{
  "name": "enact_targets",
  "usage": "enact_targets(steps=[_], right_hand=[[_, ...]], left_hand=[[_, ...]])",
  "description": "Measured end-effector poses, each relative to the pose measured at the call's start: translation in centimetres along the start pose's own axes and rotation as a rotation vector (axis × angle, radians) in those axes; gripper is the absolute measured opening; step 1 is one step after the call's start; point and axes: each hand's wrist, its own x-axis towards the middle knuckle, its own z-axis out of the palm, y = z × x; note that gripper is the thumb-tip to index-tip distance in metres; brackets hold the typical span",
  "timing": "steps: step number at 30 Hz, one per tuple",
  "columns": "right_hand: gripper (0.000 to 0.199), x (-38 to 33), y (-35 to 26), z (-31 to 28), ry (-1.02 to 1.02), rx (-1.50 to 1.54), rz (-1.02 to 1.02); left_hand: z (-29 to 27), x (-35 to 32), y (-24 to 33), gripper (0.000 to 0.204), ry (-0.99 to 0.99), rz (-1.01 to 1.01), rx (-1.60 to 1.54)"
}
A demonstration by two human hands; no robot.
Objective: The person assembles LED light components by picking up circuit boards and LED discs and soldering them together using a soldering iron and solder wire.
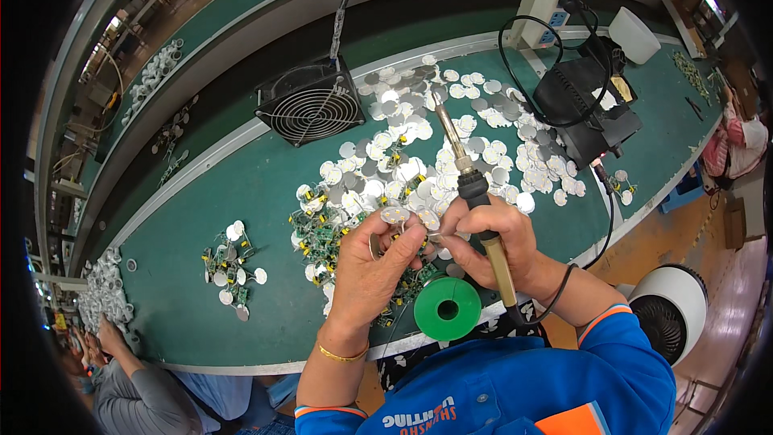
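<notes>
My left hand [362, 270] is closed on small round white LED boards [394, 215], pinched between thumb and fingers. In my right hand [507, 238] sits a soldering iron [473, 187], its metal tip pointing up and away over the pile. The right thumb and fingertips meet close beside the left fingertips; anything thin between them is too small to make out. Beyond both hands spreads a pile of loose white and grey LED discs [374, 187]. Green circuit boards with yellow parts [310, 234] lie left of my left hand. A green spool [424, 316] stands between my forearms.
A black fan [314, 113] stands behind the pile. At the right are a black box-shaped device [576, 101], cables and a white container [634, 35]. A smaller cluster of boards [233, 267] lies left. Another person's arm [121, 346] reaches towards white parts [105, 294] at far left.
</notes>
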Motion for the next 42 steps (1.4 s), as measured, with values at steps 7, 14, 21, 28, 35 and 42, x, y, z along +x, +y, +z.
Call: enact_targets(steps=[7, 14, 21, 28, 35, 42], right_hand=[[0.043, -0.3, 0.0, -0.2, -0.002, 0.040, 0.021], [0.036, -0.2, -0.1, -0.1, 0.063, 0.070, 0.187], [0.032, 0.1, -0.1, -0.6, 0.028, 0.021, 0.259], [0.033, 0.7, -0.5, -0.8, 0.020, 0.028, 0.298], [0.035, 0.3, -0.2, -0.7, 0.005, 0.025, 0.239], [0.037, 0.4, -0.2, -0.7, 0.012, 0.003, 0.208]], left_hand=[[0.2, 0.0, 0.2, 0.019, -0.022, 0.038, 0.122], [0.2, -0.1, 0.1, 0.017, -0.071, 0.012, 0.172], [0.2, 0.0, 0.5, 0.022, -0.059, -0.027, -0.069], [0.3, -0.3, 0.9, 0.023, -0.108, 0.036, 0.176], [0.3, -0.2, 0.9, 0.021, -0.068, 0.021, 0.316], [-0.2, 0.0, 0.1, 0.017, -0.104, -0.032, 0.156]])
